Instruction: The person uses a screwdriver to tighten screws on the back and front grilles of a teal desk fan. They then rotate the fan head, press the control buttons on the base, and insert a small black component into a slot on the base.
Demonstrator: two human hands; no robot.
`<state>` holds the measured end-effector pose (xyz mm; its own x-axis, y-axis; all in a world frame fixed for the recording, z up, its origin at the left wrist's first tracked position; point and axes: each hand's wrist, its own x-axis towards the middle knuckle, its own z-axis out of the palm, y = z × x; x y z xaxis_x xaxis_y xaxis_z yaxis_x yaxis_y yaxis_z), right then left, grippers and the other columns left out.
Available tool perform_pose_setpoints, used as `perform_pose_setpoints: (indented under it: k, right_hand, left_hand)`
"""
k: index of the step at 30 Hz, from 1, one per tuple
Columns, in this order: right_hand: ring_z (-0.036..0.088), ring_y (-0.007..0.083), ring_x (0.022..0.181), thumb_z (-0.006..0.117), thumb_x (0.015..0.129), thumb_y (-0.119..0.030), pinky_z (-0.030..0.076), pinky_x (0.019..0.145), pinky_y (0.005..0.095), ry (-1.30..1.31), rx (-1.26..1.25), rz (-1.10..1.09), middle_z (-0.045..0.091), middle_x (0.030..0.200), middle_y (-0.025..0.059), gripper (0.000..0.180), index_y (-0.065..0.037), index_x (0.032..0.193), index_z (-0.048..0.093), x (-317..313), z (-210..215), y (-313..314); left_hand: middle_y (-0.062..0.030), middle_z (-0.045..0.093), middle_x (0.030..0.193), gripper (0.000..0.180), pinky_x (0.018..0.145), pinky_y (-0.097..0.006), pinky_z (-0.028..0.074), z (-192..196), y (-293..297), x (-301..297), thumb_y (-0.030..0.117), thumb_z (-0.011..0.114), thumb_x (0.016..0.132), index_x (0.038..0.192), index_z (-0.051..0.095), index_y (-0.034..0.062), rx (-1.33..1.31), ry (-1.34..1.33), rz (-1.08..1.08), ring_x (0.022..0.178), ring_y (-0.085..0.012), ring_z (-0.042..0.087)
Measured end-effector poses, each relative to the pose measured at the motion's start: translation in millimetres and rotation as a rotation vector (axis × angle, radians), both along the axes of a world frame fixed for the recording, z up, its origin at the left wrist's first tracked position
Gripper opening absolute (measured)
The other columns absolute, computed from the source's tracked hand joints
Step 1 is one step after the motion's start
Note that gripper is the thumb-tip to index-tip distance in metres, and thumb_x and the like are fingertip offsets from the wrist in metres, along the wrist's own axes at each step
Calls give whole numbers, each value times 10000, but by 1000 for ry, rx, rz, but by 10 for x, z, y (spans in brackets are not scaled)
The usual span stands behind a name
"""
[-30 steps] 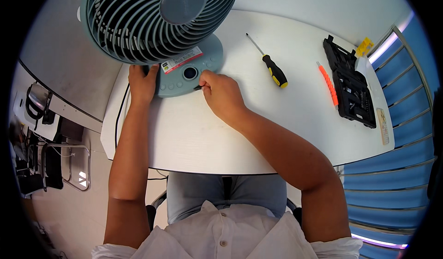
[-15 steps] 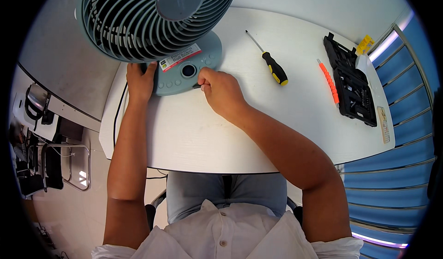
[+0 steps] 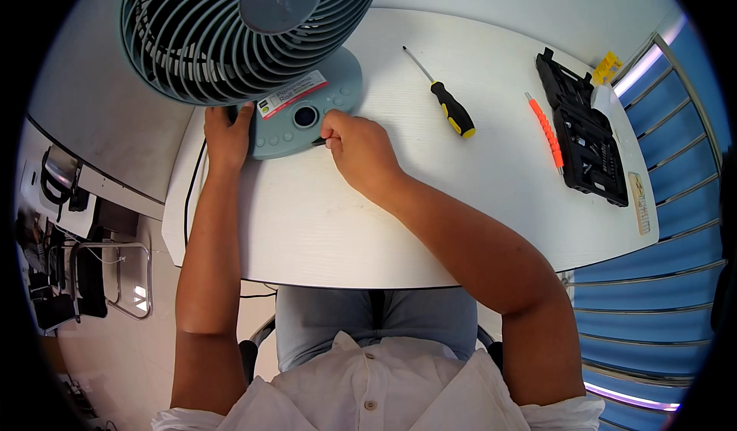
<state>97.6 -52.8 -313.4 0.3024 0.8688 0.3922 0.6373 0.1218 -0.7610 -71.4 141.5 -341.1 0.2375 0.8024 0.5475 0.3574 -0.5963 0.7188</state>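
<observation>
A grey-green table fan (image 3: 269,144) stands on the white table at the far left, its round grille tilted over its base. My left hand (image 3: 227,141) grips the left side of the base, thumb toward the front; its fingertips are partly hidden below the grille. With fingers curled in a pinch, my right hand (image 3: 358,148) is at the base's front right edge, beside the round dark display (image 3: 305,116). A small dark pointed piece (image 3: 319,142) sticks out of that pinch, against the base's rim; its kind cannot be made out.
A black-and-yellow screwdriver (image 3: 453,111) lies right of the fan. Farther right are an orange flexible shaft (image 3: 546,133) and an open black tool case (image 3: 589,151). A black cord (image 3: 190,201) runs by my left forearm. Metal railing (image 3: 683,137) borders the right side.
The fan and both hands appear slightly farther left in the picture, and the screwdriver has shifted a little too. Both hands keep the same hold.
</observation>
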Motion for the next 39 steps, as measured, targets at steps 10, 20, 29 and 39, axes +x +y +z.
perform_pose_setpoints:
  k: [10, 20, 29, 39]
  right_hand:
    - [581, 334, 739, 589, 816, 26, 458, 638, 444, -92, 20, -67, 585, 724, 149, 136, -44, 875, 487, -57, 34, -1]
    - [610, 332, 714, 616, 800, 29, 479, 627, 417, 50, -11, -24, 608, 733, 149, 153, -44, 888, 515, -11, 23, 11]
    - [617, 303, 685, 616, 795, 21, 484, 613, 397, 49, -39, 27, 621, 718, 134, 104, -31, 867, 560, -4, 93, -42]
    - [611, 326, 749, 595, 817, 16, 483, 653, 414, -36, -65, 14, 629, 777, 143, 56, -23, 850, 571, 64, 47, -11]
  left_hand:
    - [-209, 538, 1229, 423, 1001, -416, 381, -84, 106, -25, 194, 644, 864, 1222, 551, -12, -14, -51, -56, 1149, -366, 527]
    - [-207, 540, 1212, 406, 989, -417, 391, -23, 20, -8, 208, 642, 866, 1203, 567, -5, -19, -38, -29, 1132, -363, 535]
    - [-206, 537, 1217, 409, 990, -408, 397, -9, 11, -8, 204, 638, 869, 1209, 563, -11, -16, -27, -30, 1127, -354, 538]
    - [-216, 476, 1296, 467, 1049, -413, 337, 49, -42, -12, 202, 640, 869, 1267, 524, -12, 1, 14, -38, 1215, -358, 461]
